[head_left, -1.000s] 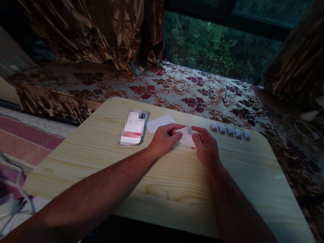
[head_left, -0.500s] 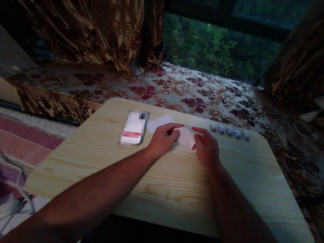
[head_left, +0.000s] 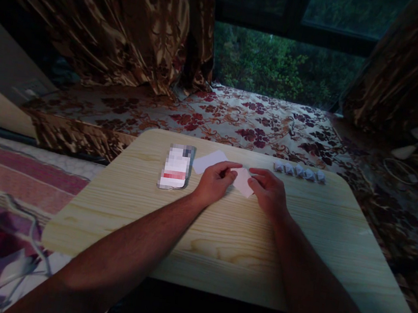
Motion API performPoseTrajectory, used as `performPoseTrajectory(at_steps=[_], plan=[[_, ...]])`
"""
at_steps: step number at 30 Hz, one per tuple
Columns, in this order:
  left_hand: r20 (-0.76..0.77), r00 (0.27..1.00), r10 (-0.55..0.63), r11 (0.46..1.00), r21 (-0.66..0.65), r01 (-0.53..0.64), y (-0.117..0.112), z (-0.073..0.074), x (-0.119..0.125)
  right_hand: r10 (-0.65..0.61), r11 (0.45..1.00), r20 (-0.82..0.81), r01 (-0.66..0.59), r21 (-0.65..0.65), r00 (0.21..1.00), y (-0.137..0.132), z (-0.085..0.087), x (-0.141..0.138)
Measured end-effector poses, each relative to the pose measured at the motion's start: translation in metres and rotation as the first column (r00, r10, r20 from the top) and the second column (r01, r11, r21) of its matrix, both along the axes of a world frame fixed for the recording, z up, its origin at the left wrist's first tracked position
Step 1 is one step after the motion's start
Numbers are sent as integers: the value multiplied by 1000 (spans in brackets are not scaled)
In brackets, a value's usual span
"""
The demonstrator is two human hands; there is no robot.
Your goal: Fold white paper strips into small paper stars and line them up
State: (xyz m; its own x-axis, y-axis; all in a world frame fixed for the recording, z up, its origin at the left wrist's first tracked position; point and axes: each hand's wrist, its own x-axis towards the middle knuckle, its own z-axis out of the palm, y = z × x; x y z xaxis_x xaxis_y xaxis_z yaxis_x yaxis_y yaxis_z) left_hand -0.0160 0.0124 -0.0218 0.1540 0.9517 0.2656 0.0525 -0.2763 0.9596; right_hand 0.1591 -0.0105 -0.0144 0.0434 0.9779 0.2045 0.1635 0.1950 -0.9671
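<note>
A small piece of folded white paper (head_left: 243, 182) lies on the light wooden table (head_left: 228, 241), pinched between both my hands. My left hand (head_left: 215, 182) grips its left edge with closed fingers. Its right edge is held by my right hand (head_left: 269, 192), fingers pressed together. Just left of my left hand lies a flat white slip of paper (head_left: 209, 161). A row of several small folded paper pieces (head_left: 299, 171) sits near the table's far right edge.
A phone (head_left: 175, 172) lies on the table left of the slip. Beyond the table is a floral cloth (head_left: 237, 119), brown curtains and a window with trees. A striped cloth and white cables (head_left: 11, 223) lie at the left.
The folded paper has been flattened and turned slightly between my fingers; my right hand has closed further over its right edge. The view has shifted a little.
</note>
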Motion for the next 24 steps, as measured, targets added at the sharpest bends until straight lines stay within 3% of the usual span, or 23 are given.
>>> performPoseTrajectory(at_steps=[8, 13, 17, 24], plan=[[-11, 999, 40, 999, 22, -40, 1, -2, -1, -82, 996, 144, 84, -9, 986, 0, 3, 2], [50, 999, 23, 1000, -3, -23, 0, 0, 0, -97, 995, 79, 97, 1, 992, 3, 1, 4], [-12, 999, -42, 999, -24, 42, -1, 0, 0, -130, 991, 32, 131, -17, 991, 3, -2, 5], [-27, 994, -109, 993, -52, 107, 0, -2, 1, -71, 997, 47, 72, -22, 996, 2, -2, 4]])
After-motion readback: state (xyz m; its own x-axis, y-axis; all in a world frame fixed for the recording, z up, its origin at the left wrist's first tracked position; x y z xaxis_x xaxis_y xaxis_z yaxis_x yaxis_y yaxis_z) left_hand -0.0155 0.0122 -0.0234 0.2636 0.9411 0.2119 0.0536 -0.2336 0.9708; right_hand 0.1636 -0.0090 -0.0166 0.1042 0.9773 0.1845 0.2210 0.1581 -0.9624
